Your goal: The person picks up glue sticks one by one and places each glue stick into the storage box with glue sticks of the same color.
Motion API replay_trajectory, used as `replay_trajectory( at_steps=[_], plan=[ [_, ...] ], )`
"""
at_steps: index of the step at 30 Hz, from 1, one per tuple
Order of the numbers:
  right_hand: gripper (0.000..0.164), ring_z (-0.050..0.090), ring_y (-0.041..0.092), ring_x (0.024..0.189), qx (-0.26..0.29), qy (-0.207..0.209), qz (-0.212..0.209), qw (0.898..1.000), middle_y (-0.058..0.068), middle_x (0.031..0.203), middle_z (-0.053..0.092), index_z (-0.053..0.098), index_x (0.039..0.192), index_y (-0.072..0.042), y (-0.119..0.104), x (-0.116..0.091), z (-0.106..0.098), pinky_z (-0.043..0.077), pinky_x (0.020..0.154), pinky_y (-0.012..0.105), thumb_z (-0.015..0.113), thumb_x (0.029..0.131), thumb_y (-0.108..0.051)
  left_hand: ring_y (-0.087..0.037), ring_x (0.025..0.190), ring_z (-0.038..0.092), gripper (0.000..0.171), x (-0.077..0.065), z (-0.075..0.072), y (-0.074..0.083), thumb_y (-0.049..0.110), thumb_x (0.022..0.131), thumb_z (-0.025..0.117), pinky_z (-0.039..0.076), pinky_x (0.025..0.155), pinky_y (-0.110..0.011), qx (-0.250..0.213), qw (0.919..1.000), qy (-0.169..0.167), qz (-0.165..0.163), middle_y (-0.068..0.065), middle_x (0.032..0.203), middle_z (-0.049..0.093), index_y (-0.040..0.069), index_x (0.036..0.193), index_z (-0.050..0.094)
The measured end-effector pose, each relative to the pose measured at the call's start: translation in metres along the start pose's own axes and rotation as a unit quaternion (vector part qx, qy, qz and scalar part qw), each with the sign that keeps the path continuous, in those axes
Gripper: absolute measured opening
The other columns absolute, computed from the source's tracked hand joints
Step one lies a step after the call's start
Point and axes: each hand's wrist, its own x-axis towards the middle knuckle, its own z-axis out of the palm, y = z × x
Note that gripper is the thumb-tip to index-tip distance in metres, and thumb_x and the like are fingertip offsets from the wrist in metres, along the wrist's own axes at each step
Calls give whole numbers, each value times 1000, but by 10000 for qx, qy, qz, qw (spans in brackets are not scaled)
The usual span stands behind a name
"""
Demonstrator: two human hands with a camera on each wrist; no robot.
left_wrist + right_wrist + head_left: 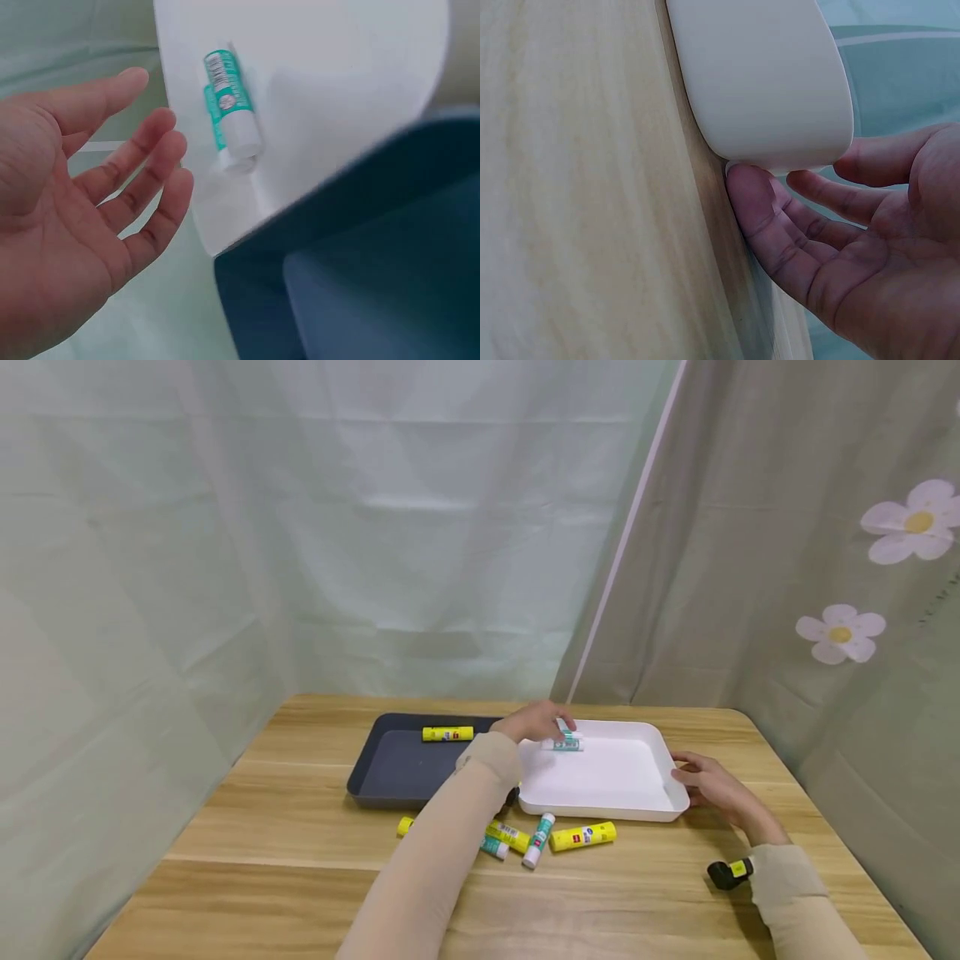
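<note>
My left hand (534,722) is over the left back part of the white tray (607,781). In the left wrist view its fingers (154,176) are spread and loosely bent, with nothing between them. Beside them, inside the tray, two green-and-white glue sticks (234,101) lie against each other. At the tray's right end my right hand (708,785) holds the rim and outer wall. The right wrist view shows the thumb at the rim and bent fingers (757,199) against the wall. A yellow glue stick (447,734) lies in the dark grey tray (397,768).
In front of the trays, on the wooden table (300,835), lie more glue sticks: a yellow one (582,837), a green-and-white one (538,842) and others partly hidden by my left forearm. A curtain (450,527) hangs behind the table.
</note>
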Motion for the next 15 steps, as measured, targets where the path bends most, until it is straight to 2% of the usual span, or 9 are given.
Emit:
replay_trajectory(
  at_steps=[4,8,15],
  plan=[
    [59,64,28,102,-21,8,-13,10000,31,128,50,23,156,15,0,1,-2,58,80,36,47,111,-15,-25,117,60,30,-5,-8,-2,12,104,64,50,99,-41,-4,9997,-165,206,-12,137,63,10,134,69],
    [60,65,27,100,-12,-5,-47,10000,31,128,50,22,156,15,0,1,-4,58,80,37,47,111,-15,-27,120,59,31,-10,-15,-6,11,105,63,50,99,-42,-56,9991,-219,366,-16,142,60,7,135,68],
    [59,64,26,98,-14,32,-4,10000,28,124,53,24,156,15,2,2,-5,58,79,36,48,110,-14,-26,114,61,30,-13,-17,-19,8,103,64,52,94,-38,-176,9983,-167,528,-16,133,65,4,133,69]
  ],
)
